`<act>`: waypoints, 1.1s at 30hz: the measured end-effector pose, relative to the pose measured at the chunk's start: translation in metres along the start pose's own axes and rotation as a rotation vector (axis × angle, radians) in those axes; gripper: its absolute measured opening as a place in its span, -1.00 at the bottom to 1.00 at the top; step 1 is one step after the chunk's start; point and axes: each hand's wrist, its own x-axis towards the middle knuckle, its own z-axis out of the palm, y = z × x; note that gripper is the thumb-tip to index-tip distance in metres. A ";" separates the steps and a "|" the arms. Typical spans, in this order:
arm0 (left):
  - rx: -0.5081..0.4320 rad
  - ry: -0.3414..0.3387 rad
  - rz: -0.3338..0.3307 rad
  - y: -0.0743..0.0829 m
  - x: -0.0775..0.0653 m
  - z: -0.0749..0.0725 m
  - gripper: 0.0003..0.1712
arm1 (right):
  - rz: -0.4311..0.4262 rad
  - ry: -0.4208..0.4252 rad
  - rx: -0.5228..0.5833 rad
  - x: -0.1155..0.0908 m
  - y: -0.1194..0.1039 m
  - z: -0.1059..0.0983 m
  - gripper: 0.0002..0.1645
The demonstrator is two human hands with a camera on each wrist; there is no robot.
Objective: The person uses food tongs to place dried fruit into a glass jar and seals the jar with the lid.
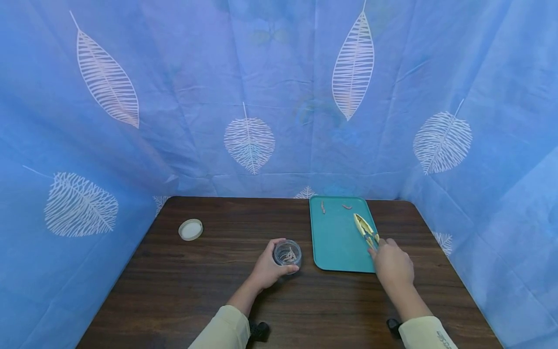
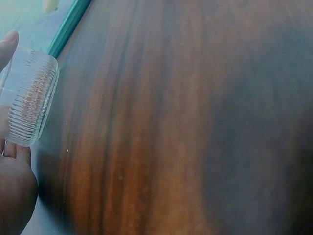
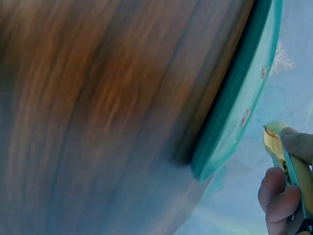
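One lid (image 1: 190,230) lies on the table (image 1: 165,291) at the left. Next comes the left hand (image 1: 264,268), thumb and fingers curled round a clear jar (image 1: 295,248) with small pieces (image 1: 288,256) inside; the jar is just left of the teal tray (image 1: 339,247). Two more scraps (image 1: 323,207) lie apart near the tray's far edge. At the right, the right hand (image 1: 394,264) grips gold tongs (image 1: 363,227), held above the tray's right side.
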 end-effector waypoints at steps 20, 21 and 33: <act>-0.020 -0.007 0.010 -0.003 0.001 0.000 0.03 | -0.174 0.188 -0.003 -0.028 -0.064 -0.018 -0.39; -0.020 -0.007 0.011 -0.003 0.001 0.000 0.03 | -0.181 0.195 0.000 -0.030 -0.067 -0.017 -0.40; -0.023 -0.002 0.007 -0.002 0.002 -0.001 0.02 | -0.268 0.208 0.024 -0.054 -0.096 -0.013 -0.44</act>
